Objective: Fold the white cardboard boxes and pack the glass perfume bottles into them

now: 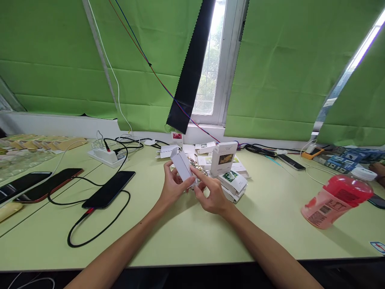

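My left hand (173, 184) is closed around a small white cardboard box (182, 165), which is tilted above the table. The fingers of my right hand (211, 191) press at the box's lower end, where a flap seems to be; the exact contact is partly hidden. Just behind my hands lies a heap of small shiny metallic items (197, 163), mostly covered from view. To the right, an upright white box with a flower picture (223, 159) stands beside a stack of similar boxes (233, 181) lying flat. More white boxes (205, 147) lie behind.
At left are a black phone (108, 190) on a looped cable, two more phones (49, 184) and a power strip (105, 155). A pink-red drink bottle (335, 200) stands at right. Black cables (261, 151) and a dark phone (290, 161) lie towards the back.
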The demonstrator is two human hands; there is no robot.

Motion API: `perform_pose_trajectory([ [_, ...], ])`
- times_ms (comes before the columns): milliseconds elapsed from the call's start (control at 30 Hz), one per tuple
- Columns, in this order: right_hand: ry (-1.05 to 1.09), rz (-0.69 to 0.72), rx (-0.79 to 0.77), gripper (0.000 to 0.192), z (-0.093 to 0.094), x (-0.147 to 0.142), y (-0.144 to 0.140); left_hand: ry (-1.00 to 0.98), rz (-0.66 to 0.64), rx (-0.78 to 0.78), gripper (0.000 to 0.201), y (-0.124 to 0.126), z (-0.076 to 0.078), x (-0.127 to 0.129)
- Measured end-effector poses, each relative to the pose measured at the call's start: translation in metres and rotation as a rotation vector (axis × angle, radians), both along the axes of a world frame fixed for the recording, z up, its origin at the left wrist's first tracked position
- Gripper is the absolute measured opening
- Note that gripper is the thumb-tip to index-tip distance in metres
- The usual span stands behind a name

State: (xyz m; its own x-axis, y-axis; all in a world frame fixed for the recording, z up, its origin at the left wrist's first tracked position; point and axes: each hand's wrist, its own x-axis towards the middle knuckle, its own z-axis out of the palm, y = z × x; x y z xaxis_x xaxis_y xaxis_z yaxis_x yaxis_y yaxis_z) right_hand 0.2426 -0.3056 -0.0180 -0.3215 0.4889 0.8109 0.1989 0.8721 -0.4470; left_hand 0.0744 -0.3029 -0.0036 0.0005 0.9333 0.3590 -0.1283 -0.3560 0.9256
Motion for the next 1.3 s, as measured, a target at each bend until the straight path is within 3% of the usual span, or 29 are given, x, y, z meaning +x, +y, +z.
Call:
perform_pose_trajectory([
  [300, 0.001, -0.150, 0.018, 0.049, -0.002, -0.001, 0.001, -0.016, -0.002, 0.012, 0.079, -0.002, -0.004, 0.005],
  [500, 0.033, -0.226, 0.029, 0.051, 0.000, -0.002, -0.001, 0.122, 0.037, 0.104, 0.088, -0.002, -0.009, 0.008],
  [1067, 0.065, -0.103, -0.163, 0.084, 0.004, -0.004, -0.004, 0.335, -0.027, 0.329, 0.086, -0.002, -0.022, 0.002],
  [1300, 0.099, -0.113, -0.178, 0.086, 0.008, -0.005, -0.007, 0.434, -0.055, 0.424, 0.083, 0.003, -0.029, -0.001],
])
